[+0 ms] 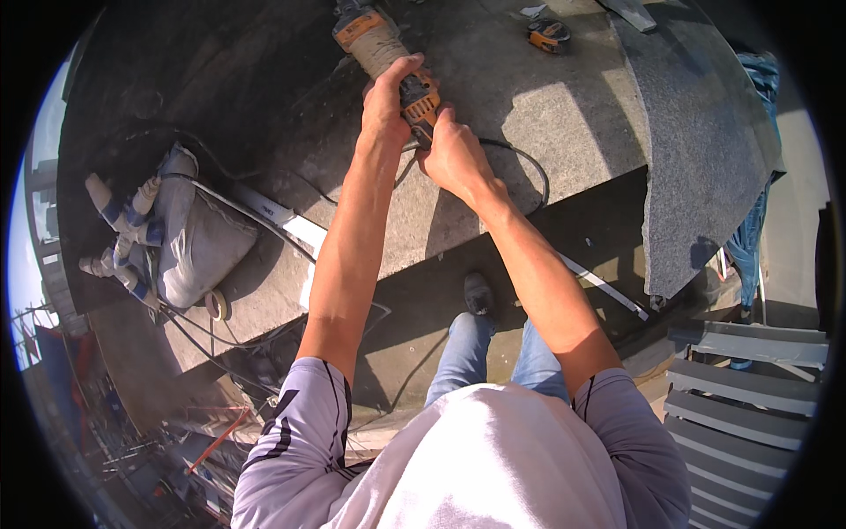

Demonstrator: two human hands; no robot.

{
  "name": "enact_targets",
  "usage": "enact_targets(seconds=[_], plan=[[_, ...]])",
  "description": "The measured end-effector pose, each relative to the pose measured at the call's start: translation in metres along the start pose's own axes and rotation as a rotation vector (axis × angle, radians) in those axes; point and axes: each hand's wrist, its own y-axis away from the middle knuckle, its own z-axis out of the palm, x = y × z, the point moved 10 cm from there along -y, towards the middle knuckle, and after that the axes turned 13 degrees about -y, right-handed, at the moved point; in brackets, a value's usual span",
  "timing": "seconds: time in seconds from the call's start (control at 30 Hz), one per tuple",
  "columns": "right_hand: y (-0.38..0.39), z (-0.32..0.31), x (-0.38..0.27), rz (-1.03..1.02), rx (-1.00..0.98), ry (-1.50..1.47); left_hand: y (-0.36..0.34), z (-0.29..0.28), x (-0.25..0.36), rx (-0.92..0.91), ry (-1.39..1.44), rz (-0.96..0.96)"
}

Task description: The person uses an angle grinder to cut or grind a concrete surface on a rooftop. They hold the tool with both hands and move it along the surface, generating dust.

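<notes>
Both of my hands are on an orange and grey power tool, which looks like an angle grinder (pixel 361 40), with tan wrapping round its body. Its front end is cut off by the upper edge of the view. My left hand (pixel 385 106) wraps round the middle of the body, thumb on top. Closer to me, my right hand (pixel 458 159) is closed round the rear end of the handle. A black cord (pixel 539 172) loops out to the right from beside that hand. The tool is over a grey stone surface (pixel 476 70); whether its head touches the stone cannot be seen.
On the stone at left lie a grey bag (pixel 198 247), what look like work gloves (pixel 123 225), a tape roll (pixel 216 305) and a white strip (pixel 295 225). A tape measure (pixel 548 35) lies far right. Beyond are a speckled slab (pixel 705 159), blue sheeting (pixel 749 247) and grey slats (pixel 740 406).
</notes>
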Motion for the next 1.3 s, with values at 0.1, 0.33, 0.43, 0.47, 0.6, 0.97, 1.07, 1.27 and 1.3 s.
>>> enact_targets(seconds=[0.1,0.33,0.43,0.47,0.6,0.97,1.07,1.27,1.3], plan=[[-0.004,0.003,0.002,0.028,-0.046,-0.011,-0.006,-0.002,0.001,-0.019,-0.012,0.001],[0.000,0.000,-0.004,0.017,-0.020,-0.009,-0.007,-0.002,-0.003,-0.047,-0.032,-0.014],[0.006,-0.002,-0.003,0.034,-0.035,0.012,0.000,0.000,-0.006,-0.042,-0.023,-0.029],[0.007,-0.003,-0.002,0.033,-0.031,0.023,0.002,0.001,-0.008,-0.041,-0.018,-0.034],[0.009,-0.004,0.000,0.035,-0.019,0.018,0.009,0.004,-0.006,-0.001,0.006,-0.032],[0.011,-0.003,-0.004,-0.007,0.004,0.038,0.013,-0.001,-0.008,0.022,-0.046,-0.077],[0.006,0.000,-0.003,0.032,-0.003,0.063,0.011,-0.002,-0.005,0.000,-0.054,-0.095],[0.004,-0.001,-0.009,0.025,0.003,0.051,0.008,-0.001,0.001,-0.026,-0.040,-0.095],[0.003,-0.001,-0.009,0.031,0.000,0.051,0.007,-0.002,0.001,-0.024,-0.031,-0.098]])
